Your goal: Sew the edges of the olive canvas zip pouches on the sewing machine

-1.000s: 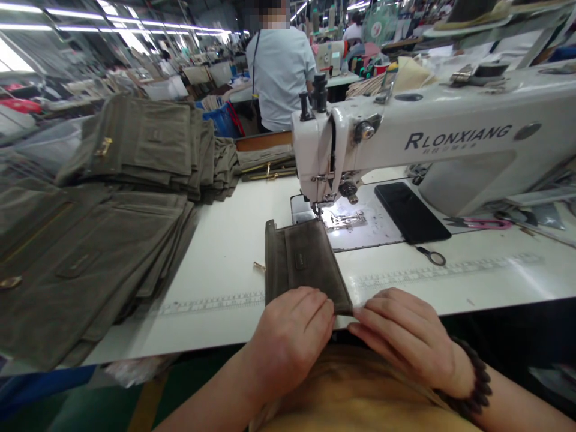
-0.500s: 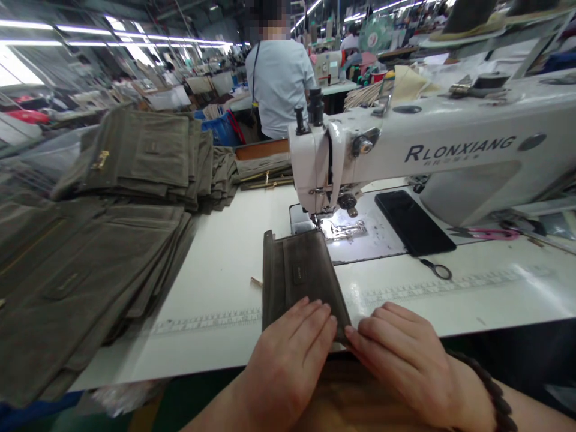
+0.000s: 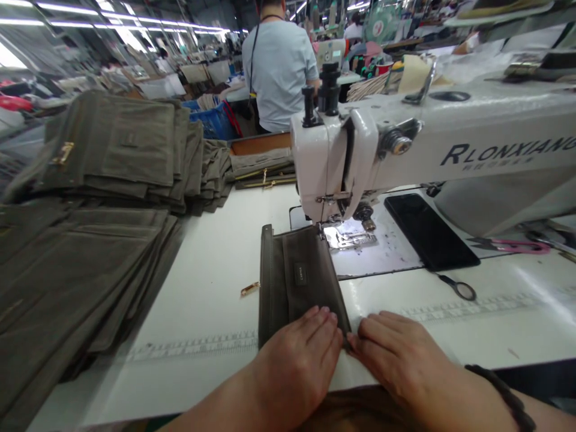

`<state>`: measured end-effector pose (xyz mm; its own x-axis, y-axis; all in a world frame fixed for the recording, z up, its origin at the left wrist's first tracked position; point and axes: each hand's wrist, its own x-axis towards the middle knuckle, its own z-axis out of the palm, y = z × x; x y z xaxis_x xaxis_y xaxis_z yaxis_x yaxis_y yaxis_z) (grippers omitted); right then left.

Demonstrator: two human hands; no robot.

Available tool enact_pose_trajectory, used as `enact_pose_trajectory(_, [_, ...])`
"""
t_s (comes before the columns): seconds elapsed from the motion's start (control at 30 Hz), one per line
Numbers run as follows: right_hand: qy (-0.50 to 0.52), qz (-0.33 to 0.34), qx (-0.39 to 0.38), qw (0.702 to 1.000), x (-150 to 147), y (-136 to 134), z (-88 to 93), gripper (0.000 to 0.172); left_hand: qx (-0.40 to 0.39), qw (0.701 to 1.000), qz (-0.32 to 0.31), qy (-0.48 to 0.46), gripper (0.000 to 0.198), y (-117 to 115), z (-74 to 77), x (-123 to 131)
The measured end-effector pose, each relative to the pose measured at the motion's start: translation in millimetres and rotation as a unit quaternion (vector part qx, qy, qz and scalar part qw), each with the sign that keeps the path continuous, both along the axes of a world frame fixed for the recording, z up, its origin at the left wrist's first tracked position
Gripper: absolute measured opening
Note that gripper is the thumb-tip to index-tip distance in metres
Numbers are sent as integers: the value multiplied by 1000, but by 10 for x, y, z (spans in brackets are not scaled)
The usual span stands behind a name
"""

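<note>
A dark olive fabric pouch (image 3: 299, 264) with a small label patch lies flat on the table, its far right corner at the presser foot (image 3: 322, 230) of the white sewing machine (image 3: 378, 144). A gold zipper pull (image 3: 250, 288) sticks out past its left side. My left hand (image 3: 299, 357) rests on the near part of the pouch, fingers stretched out flat and side by side. At the near right corner, my right hand (image 3: 396, 348) pinches the pouch's edge between thumb and curled fingers. The part of the pouch under my left hand is hidden.
Stacks of olive fabric pieces (image 3: 130, 144) fill the left side. To the right lie a black phone (image 3: 429, 231), a black ring-handled tool (image 3: 459, 287) and pink-handled snips (image 3: 517, 245). A ruler strip (image 3: 193, 345) runs along the tabletop. Beyond the machine, a person (image 3: 281, 72) faces away.
The view has moved nearer to the machine and tilted slightly down. Both hands keep nearly the same hold on the pouch, whose far corner stays by the presser foot.
</note>
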<state>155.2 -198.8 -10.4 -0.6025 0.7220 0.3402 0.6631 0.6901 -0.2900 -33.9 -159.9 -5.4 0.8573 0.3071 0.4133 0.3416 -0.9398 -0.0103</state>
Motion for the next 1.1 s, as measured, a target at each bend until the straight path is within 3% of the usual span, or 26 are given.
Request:
enact_pose_trajectory(0.2, [-135, 59, 32, 989, 58, 171, 41, 27, 0, 1000, -8, 4, 34, 218, -5, -21])
enact_pose_trajectory(0.4, [-223, 73, 62, 970, 52, 376, 91, 26, 1, 1000, -20, -9, 34, 470, -18, -6])
enact_pose_trajectory(0.57, [-233, 79, 60, 967, 28, 576, 133, 17, 13, 1000, -20, -9, 33, 645, -73, 7])
enact_pose_trajectory(0.73, [-249, 54, 83, 963, 26, 738, 63, 14, 42, 999, -16, 13, 30, 826, -120, 9])
enact_pose_trajectory(0.93, [-223, 28, 130, 966, 60, 896, -93, 21, 71, 994, -15, 82, 26, 1026, -128, 13])
enact_pose_trajectory(1.1, [-199, 10, 133, 971, 118, 981, -170, 33, 24, 988, 9, 155, 28, 1159, -103, 40])
